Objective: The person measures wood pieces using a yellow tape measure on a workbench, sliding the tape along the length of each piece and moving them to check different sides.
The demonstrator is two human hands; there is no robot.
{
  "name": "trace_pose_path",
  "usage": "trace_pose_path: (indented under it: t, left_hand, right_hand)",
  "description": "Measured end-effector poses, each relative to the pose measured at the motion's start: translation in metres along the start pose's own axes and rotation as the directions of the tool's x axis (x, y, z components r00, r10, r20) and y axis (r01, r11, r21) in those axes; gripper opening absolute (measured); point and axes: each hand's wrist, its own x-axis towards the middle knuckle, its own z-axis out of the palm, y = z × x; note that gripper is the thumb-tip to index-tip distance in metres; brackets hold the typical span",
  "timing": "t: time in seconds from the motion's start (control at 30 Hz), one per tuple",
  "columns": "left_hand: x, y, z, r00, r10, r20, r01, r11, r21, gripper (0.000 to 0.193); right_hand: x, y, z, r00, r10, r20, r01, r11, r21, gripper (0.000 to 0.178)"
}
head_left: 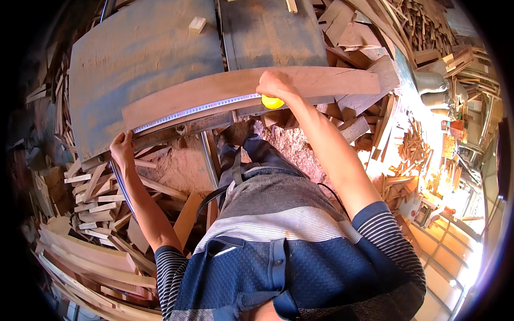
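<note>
A long, reddish-brown wooden board (225,84) lies across the near part of a metal machine table (150,51). Along the board's near edge runs the pulled-out blade of a tape measure (272,102), whose case is yellow. My right hand (276,85) grips that case and rests over the board right of its middle. At the board's left end, my left hand (123,147) pinches the tape's free end between thumb and fingers, close to the board's corner. The blade is stretched straight between both hands.
A small pale wood block (197,24) sits on the sawdust-covered table, left of a dark slot (220,35). Offcuts (101,208) are heaped on the floor at the left, and more scrap wood (369,48) lies at the right. Sawdust (292,147) covers the floor by my feet.
</note>
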Motion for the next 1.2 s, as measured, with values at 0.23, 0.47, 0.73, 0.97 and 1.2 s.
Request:
trace_pose_path:
  t: [0.23, 0.47, 0.73, 0.97, 1.2]
  left_hand:
    - [0.003, -0.008, 0.001, 1.000, -0.012, 0.001, 0.012, 0.997, -0.074, 0.036]
    - [0.003, -0.007, 0.005, 0.999, 0.035, -0.017, -0.037, 0.993, -0.111, 0.039]
    - [-0.034, 0.012, -0.021, 1.000, -0.003, 0.019, 0.010, 0.922, -0.386, 0.019]
    - [-0.142, 0.155, 0.082, 0.815, 0.340, 0.469, -0.234, 0.934, -0.270, 0.038]
    - [-0.070, 0.176, 0.140, 0.475, 0.602, 0.642, -0.878, 0.377, 0.295, 0.102]
  right_hand:
    - [0.000, -0.004, -0.008, 0.999, -0.014, 0.049, 0.017, 0.999, -0.047, 0.031]
    - [-0.041, 0.007, 0.032, 0.987, -0.016, 0.161, 0.027, 0.998, -0.065, 0.024]
    - [-0.114, 0.047, 0.076, 0.892, -0.304, 0.335, 0.095, 0.850, 0.518, 0.038]
    - [-0.137, 0.102, 0.056, 0.827, -0.416, 0.377, -0.026, 0.642, 0.766, 0.048]
    - [-0.107, 0.263, 0.040, 0.945, 0.311, 0.099, -0.060, -0.134, 0.989, 0.024]
